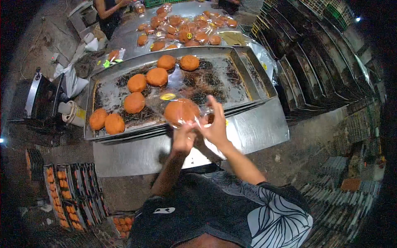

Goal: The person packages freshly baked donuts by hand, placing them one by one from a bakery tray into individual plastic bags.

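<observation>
A round orange-brown bun [182, 111] sits inside a clear plastic bag with a yellow label [168, 96], held above the front edge of a baking tray. Below the bun, my left hand [184, 138] is closed on the gathered end of the bag. My right hand [215, 126] grips the same end from the right, its thumb against the plastic and a finger raised; some fingertips are blurred. Several unbagged buns [157, 77] lie on the worn metal tray [235, 84], mostly on its left half.
Several bagged buns [189, 36] are piled on the metal table [128, 39] behind the tray. Another person's arm [111, 10] shows at the far left. Stacked dark trays [306, 70] stand at right. Racks of buns [66, 186] are at lower left, beyond a white bucket [75, 113].
</observation>
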Demonstrator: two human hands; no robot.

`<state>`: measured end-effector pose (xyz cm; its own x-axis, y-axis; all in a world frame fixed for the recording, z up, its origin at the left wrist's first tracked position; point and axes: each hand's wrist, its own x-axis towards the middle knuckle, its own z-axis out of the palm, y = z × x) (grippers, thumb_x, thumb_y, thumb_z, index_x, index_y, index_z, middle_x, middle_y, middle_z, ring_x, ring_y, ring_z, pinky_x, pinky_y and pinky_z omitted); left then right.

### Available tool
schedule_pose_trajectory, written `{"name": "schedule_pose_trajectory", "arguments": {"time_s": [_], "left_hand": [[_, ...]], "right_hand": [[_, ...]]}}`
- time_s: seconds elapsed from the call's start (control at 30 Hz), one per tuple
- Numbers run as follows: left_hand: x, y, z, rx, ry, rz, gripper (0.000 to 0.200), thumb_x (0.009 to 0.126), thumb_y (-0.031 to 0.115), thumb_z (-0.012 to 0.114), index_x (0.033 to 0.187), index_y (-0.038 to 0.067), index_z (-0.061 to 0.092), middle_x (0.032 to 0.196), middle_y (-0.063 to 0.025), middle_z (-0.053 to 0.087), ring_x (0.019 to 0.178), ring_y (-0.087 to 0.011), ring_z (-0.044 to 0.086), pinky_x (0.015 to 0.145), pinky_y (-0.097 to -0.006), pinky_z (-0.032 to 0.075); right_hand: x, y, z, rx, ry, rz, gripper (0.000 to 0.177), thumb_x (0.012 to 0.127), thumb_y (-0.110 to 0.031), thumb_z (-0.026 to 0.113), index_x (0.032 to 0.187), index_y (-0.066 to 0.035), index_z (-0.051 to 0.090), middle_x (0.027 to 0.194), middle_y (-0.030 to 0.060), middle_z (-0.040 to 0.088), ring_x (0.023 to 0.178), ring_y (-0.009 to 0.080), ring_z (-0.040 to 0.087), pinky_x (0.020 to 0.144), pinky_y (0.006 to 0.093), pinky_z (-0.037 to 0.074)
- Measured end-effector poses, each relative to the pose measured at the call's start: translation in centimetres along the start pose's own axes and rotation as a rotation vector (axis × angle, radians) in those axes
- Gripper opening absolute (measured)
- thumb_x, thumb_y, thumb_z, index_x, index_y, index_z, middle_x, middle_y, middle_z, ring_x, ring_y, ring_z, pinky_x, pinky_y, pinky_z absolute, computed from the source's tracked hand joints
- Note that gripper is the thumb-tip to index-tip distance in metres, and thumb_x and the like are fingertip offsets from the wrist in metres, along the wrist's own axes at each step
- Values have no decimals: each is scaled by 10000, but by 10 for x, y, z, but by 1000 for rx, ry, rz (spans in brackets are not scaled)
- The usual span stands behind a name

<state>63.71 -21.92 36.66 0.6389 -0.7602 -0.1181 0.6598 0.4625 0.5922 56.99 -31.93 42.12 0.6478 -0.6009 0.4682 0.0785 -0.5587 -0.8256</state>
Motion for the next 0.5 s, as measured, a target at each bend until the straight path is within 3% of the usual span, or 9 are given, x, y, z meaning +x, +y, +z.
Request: {"name": "schedule_pose_trajectory", "arguments": {"time_s": [0.07,0.13,0.2,0.27,0.33,0.37,0.4,0.47,0.5], "left_hand": [[-12,-18,13,359,-69,-179,266,795,135,530,1021,-5,519,895,-72,560,852,-174,545,732,-295,444],[-9,-59,-6,903,-371,-249,329,771,242,605,981,-8,568,838,-63,591,830,-154,551,715,-293,439],[-9,-96,6,1344,-543,-130,380,752,292,614,982,-8,567,840,-129,574,848,-223,546,754,-323,429],[13,-185,-72,1726,-615,516,377,729,304,618,942,-4,573,876,-158,556,874,-283,524,793,-364,406],[26,-202,-73,1614,-611,166,361,713,294,611,898,-14,572,932,-183,538,912,-325,494,813,-397,383],[28,-186,-48,1686,-570,-14,307,718,247,594,857,-25,563,917,-199,533,887,-336,494,784,-408,390],[27,-187,-48,1599,-521,117,241,743,207,549,827,-19,558,870,-207,540,845,-356,499,751,-409,397],[43,-194,-78,1668,-471,-194,241,761,226,567,876,16,599,979,-171,558,891,-305,532,780,-338,417],[43,-186,-81,1510,-459,-170,250,770,232,558,901,22,598,970,-165,569,886,-286,543,785,-329,418]], "right_hand": [[28,43,-28,-126,-393,88,346,711,-113,597,1035,-4,539,780,165,580,744,257,589,626,328,457],[86,56,-38,-102,-137,-51,220,751,-160,581,920,-24,611,541,69,575,549,116,573,533,243,445],[141,-1,-36,-47,-82,117,305,763,-153,570,1045,-35,553,832,158,613,768,187,595,692,291,460],[155,15,-12,-114,28,-498,441,726,-168,598,1125,-33,468,1073,217,505,995,330,492,873,371,384],[105,47,-29,14,-276,-431,531,728,-187,608,1189,-27,401,1209,201,412,1132,310,387,967,368,282],[68,76,-40,72,-364,-375,508,767,-222,594,1188,-6,408,1218,165,417,1113,248,419,924,337,341],[20,88,-66,78,-539,23,463,770,-238,593,1138,6,452,1130,141,496,1002,197,496,837,305,410],[-70,139,-106,52,-854,723,306,787,-227,565,1014,-22,549,1005,123,563,906,155,523,765,280,441],[-105,150,-122,15,-847,501,275,799,-255,548,918,-9,577,890,91,578,798,130,521,710,265,442]]}}
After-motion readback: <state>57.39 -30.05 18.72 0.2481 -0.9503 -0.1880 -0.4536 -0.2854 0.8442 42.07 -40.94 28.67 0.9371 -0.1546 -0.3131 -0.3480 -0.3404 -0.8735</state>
